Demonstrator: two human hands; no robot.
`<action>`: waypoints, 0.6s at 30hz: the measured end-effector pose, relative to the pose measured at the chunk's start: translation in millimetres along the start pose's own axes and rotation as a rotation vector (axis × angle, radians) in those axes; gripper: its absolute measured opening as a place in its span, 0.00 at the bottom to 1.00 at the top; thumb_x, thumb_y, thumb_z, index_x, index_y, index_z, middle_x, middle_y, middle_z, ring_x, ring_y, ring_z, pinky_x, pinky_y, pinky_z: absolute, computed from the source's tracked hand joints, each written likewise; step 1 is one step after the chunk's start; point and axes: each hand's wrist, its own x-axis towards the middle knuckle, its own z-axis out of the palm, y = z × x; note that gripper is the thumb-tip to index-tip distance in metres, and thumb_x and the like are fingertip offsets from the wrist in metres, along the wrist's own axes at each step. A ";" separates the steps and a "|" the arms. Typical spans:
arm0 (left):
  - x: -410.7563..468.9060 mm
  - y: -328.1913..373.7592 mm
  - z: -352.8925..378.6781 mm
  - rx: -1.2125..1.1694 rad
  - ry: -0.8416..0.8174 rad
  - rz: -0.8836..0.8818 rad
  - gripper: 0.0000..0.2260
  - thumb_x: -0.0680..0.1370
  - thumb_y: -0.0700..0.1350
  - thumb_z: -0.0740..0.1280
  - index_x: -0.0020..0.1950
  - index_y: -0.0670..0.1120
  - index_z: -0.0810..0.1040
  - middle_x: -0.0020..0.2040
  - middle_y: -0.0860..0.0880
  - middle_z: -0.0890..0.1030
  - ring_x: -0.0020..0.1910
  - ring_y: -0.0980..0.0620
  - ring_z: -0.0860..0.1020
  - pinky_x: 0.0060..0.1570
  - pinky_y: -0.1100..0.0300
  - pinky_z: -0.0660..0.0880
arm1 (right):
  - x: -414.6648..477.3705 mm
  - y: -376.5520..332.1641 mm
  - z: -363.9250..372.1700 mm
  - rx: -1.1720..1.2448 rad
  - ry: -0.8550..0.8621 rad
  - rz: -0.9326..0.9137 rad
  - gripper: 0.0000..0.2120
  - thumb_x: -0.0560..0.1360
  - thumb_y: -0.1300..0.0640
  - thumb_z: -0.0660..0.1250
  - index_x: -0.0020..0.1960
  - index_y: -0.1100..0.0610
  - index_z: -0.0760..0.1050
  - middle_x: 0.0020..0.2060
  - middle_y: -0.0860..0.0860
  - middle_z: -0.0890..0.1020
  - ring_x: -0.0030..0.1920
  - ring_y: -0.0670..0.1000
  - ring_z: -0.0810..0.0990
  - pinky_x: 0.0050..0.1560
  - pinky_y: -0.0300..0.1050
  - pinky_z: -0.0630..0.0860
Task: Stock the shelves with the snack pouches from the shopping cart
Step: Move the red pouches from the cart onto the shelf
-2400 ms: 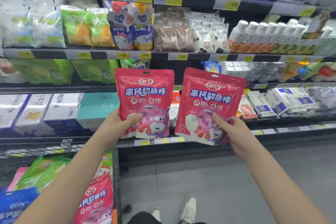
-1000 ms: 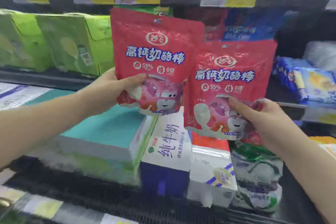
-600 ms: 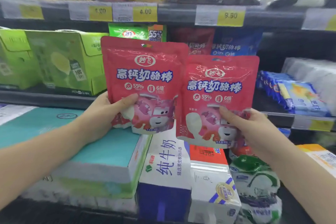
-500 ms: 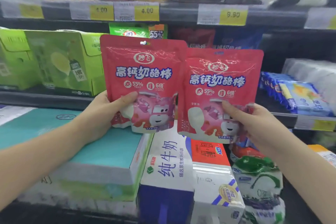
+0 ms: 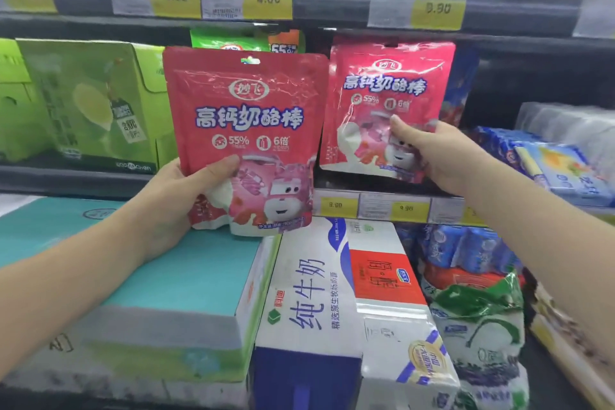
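- The step in hand looks to be seating the farther red glossy plastic pouch [image 5: 389, 90] on the dark middle shelf [image 5: 376, 191], in the slot between a green foil pouch [image 5: 233, 40] and a blue pouch [image 5: 464, 83] further back.
- To do it well, hold it upright with the printed face outward. Lower its base flat onto the deck behind the yellow price tags [image 5: 407, 210], then slide it back against the stock. Only then let go, or it may flop forward.
- Its base sits at the shelf's front edge. Whether it touches cannot be told.
- The right hand [image 5: 442, 160] reaches out on an extended arm. It pinches that pouch low down — thumb on the front, fingers wrapped behind and mostly hidden.
- The left hand [image 5: 173, 196] is closer in and lower. Its thumb lies across the lower front of the nearer red glossy plastic pouch [image 5: 246, 116], with the fingers behind, out of sight.
- That pouch is held upright in the air above a teal cardboard carton [image 5: 186, 273].
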 end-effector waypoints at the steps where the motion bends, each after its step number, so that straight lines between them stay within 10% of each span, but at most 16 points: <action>1: -0.7 0.2 0.7 0.001 -0.002 -0.001 0.12 0.77 0.47 0.68 0.60 0.48 0.81 0.55 0.45 0.86 0.52 0.45 0.86 0.50 0.53 0.83 | 4.3 4.1 0.1 -0.012 0.005 -0.006 0.24 0.67 0.41 0.76 0.57 0.53 0.82 0.44 0.45 0.87 0.45 0.48 0.84 0.41 0.42 0.78; 7: -1.8 2.8 2.9 -0.007 0.013 -0.024 0.14 0.76 0.48 0.69 0.61 0.48 0.80 0.55 0.45 0.86 0.53 0.43 0.85 0.54 0.49 0.78 | 3.1 15.7 -8.1 -0.241 -0.074 -0.077 0.22 0.67 0.49 0.79 0.59 0.51 0.81 0.51 0.44 0.88 0.53 0.44 0.86 0.56 0.40 0.76; 12: -2.5 1.6 6.9 -0.029 0.006 0.003 0.12 0.74 0.47 0.69 0.57 0.48 0.81 0.50 0.47 0.87 0.45 0.48 0.87 0.38 0.60 0.82 | 17.3 17.0 -4.9 -0.416 -0.030 -0.097 0.25 0.65 0.44 0.82 0.59 0.48 0.81 0.48 0.38 0.87 0.45 0.37 0.84 0.46 0.33 0.73; 18: -0.6 -0.9 5.5 -0.024 -0.009 0.013 0.14 0.74 0.48 0.69 0.59 0.49 0.81 0.52 0.47 0.87 0.48 0.47 0.86 0.40 0.59 0.83 | 63.2 24.2 11.2 -0.350 0.017 -0.052 0.20 0.70 0.53 0.81 0.57 0.52 0.76 0.46 0.41 0.82 0.51 0.43 0.81 0.50 0.38 0.73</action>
